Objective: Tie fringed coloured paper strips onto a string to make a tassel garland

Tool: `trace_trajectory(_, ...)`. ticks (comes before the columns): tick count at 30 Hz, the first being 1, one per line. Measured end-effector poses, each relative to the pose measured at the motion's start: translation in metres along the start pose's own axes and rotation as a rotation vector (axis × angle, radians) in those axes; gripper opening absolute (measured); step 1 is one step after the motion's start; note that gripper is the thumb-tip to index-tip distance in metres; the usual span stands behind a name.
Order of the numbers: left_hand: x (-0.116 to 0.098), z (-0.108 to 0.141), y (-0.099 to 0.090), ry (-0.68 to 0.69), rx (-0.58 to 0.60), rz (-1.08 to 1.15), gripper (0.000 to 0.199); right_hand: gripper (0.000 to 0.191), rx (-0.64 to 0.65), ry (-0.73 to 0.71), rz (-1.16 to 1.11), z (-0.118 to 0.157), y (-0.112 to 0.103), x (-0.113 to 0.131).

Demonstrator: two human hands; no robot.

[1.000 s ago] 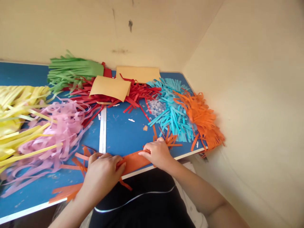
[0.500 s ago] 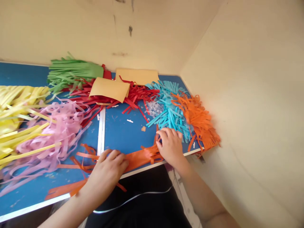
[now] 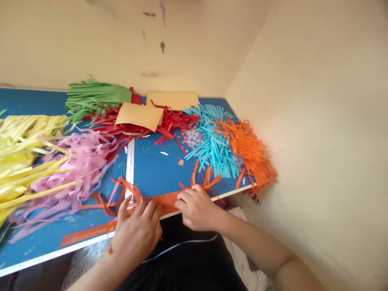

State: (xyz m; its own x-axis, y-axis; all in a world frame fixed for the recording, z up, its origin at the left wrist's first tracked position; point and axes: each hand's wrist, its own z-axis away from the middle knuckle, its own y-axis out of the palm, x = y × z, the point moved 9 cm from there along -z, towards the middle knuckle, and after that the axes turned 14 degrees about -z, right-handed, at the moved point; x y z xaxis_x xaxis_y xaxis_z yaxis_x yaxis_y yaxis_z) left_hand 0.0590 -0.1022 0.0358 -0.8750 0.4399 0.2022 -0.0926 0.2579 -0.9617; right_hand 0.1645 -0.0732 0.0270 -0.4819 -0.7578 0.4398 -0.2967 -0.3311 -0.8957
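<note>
A band of orange paper [image 3: 166, 201] was laid along the near edge of the blue table [image 3: 160, 173], directly under the two hands, with its long axis run from left to right beside the white rim [image 3: 45, 258]. Its left part was covered by the left hand [image 3: 138, 230] and its right part by the right hand [image 3: 197, 208], so neither was placed nearer; only the middle stretch was left uncovered between them. Loose orange strands were spread beyond both hands, those past the right hand being pointed toward the blue fringe [image 3: 216, 153]. By the left wrist, a second orange strip [image 3: 85, 234] was seen along the same rim, partly hidden.

The fingers of the left hand were bent and set down over the band, slightly parted; whether the paper was pinched could not be told, since its underside was hidden. The right hand was more closely curled, its fingertips rested on the band and its thumb tucked low near the rim; there too, a firm grasp could not be confirmed. Nothing else was seen to be touched by the right hand.
</note>
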Motion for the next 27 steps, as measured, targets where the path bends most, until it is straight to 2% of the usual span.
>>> trace_trajectory(7, 0.011, 0.005, 0.000, -0.083, -0.058, -0.007, 0.025, 0.008, -0.032, 0.047, 0.033, -0.003, -0.005, -0.021)
trace_trajectory(12, 0.015, -0.001, 0.005, -0.091, -0.050, -0.004, 0.022, 0.013, -0.121, 0.151, -0.044, -0.005, -0.016, -0.046)
trace_trajectory(15, 0.018, -0.002, 0.008, -0.101, -0.061, -0.019, 0.021, 0.016, -0.185, 0.213, 0.021, -0.003, -0.035, -0.043)
trace_trajectory(17, 0.020, -0.002, 0.011, -0.112, -0.064, -0.026, 0.024, 0.023, -0.244, 0.228, 0.072, -0.002, -0.046, -0.030)
trace_trajectory(18, 0.020, -0.001, 0.012, -0.113, -0.070, -0.023, 0.024, 0.030, -0.255, 0.186, 0.078, -0.003, -0.046, -0.018)
trace_trajectory(20, 0.022, 0.000, 0.013, -0.119, -0.085, -0.009, 0.023, 0.038, -0.236, 0.040, 0.056, -0.010, -0.034, 0.005)
trace_trajectory(22, 0.024, 0.003, 0.015, -0.118, -0.099, 0.008, 0.023, 0.033, -0.207, -0.058, 0.029, -0.017, -0.015, 0.014)
trace_trajectory(24, 0.027, 0.007, 0.016, -0.106, -0.126, 0.014, 0.023, 0.024, -0.219, -0.033, 0.001, -0.020, -0.003, -0.001)
trace_trajectory(27, 0.035, 0.015, 0.011, -0.112, -0.233, 0.028, 0.019, 0.011, -0.231, -0.002, -0.102, -0.019, 0.000, -0.032)
